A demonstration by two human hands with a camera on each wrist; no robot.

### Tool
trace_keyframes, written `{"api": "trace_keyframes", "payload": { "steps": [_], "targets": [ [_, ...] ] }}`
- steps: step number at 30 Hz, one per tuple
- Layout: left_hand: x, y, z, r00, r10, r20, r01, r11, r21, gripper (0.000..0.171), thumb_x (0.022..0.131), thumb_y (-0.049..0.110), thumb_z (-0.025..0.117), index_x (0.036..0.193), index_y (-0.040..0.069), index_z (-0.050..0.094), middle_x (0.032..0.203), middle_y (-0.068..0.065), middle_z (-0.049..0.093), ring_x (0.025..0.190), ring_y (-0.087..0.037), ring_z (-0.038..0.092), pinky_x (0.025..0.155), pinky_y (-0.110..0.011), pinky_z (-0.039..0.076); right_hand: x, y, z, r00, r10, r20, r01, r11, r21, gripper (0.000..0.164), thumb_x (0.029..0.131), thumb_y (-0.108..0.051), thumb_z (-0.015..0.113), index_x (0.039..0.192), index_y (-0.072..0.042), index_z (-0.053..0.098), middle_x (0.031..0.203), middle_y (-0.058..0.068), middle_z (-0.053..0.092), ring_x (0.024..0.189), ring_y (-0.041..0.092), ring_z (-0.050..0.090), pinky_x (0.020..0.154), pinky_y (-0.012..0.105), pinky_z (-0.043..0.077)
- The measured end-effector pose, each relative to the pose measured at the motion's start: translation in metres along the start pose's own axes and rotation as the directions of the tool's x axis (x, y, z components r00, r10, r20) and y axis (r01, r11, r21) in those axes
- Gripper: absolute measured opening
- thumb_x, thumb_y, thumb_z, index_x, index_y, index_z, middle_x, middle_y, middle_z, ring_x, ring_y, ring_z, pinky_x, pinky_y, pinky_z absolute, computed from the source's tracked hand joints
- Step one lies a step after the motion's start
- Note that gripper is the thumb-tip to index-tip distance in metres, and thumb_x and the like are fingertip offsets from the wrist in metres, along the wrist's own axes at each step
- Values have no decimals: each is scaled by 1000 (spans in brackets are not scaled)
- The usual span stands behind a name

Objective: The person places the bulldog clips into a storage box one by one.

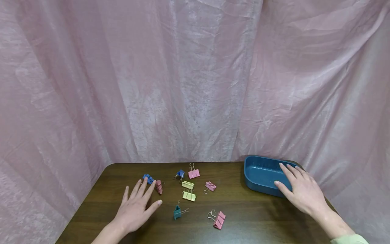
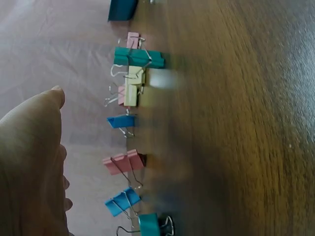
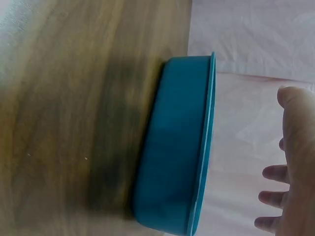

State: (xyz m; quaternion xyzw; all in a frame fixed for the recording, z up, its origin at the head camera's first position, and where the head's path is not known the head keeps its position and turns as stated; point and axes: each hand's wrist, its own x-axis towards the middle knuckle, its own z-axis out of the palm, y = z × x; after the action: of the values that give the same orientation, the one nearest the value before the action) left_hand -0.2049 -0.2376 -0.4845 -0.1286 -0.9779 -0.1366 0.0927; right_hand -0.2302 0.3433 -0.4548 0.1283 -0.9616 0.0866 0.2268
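My left hand (image 1: 134, 210) hovers over the table's left side, fingers spread and holding nothing. Just beyond its fingertips lie a blue binder clip (image 1: 148, 179) and a red binder clip (image 1: 159, 187). A teal binder clip (image 2: 149, 225) shows low in the left wrist view; the hand hides it from the head view. On the right, my right hand (image 1: 306, 189) is held above a blue rectangular tray (image 1: 265, 192), its fingers extended and overlapping the tray's right end in the head view. The right wrist view shows that hand beyond the tray's rim (image 3: 204, 162), with nothing in it.
Mid-table are a second blue clip (image 1: 180, 174), a pink clip (image 1: 193, 174), two yellow clips (image 1: 189, 196), and a smaller pink clip (image 1: 210, 185). Nearer the front lie another teal clip (image 1: 177, 212) and a larger pink clip (image 1: 219, 220). A pink curtain (image 1: 182, 84) hangs behind.
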Motion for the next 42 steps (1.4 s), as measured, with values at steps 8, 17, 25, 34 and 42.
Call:
{"api": "trace_keyframes", "payload": {
  "steps": [8,17,25,34,42],
  "targets": [
    [-2,11,-2,999,44,-21,-44,999,2,81,98,72,43,161,22,34,168,-11,21,154,-36,16,117,-69,4,9,10,-6,998,57,30,-58,998,24,71,100,-54,59,152,-8,47,144,24,51,128,52,45,94,72,36],
    [-5,25,-5,993,110,-50,-110,994,14,79,99,70,45,161,22,35,166,-7,27,153,-34,23,116,-68,10,21,28,-7,996,85,31,-86,996,14,55,104,-41,59,142,-2,55,136,28,56,122,54,48,92,73,39],
    [-7,39,-5,987,161,-2,-161,987,19,80,98,71,44,162,26,30,167,-5,24,154,-28,19,118,-67,8,32,37,-8,984,132,122,-135,991,20,54,107,-42,51,142,-2,55,137,31,54,125,57,43,95,76,34],
    [-12,53,-1,976,216,36,-216,976,-4,76,98,71,45,161,30,34,166,-2,29,154,-27,19,119,-63,7,45,45,-9,971,148,186,-152,988,11,49,107,-32,51,143,1,53,139,36,49,125,60,40,96,76,33],
    [-12,69,1,942,334,33,-335,942,2,72,101,69,39,158,25,41,163,-6,35,151,-34,28,117,-65,16,57,48,-7,945,170,280,-176,984,-4,52,104,-25,54,145,6,47,142,38,45,128,63,36,98,78,31]
  ]
}}
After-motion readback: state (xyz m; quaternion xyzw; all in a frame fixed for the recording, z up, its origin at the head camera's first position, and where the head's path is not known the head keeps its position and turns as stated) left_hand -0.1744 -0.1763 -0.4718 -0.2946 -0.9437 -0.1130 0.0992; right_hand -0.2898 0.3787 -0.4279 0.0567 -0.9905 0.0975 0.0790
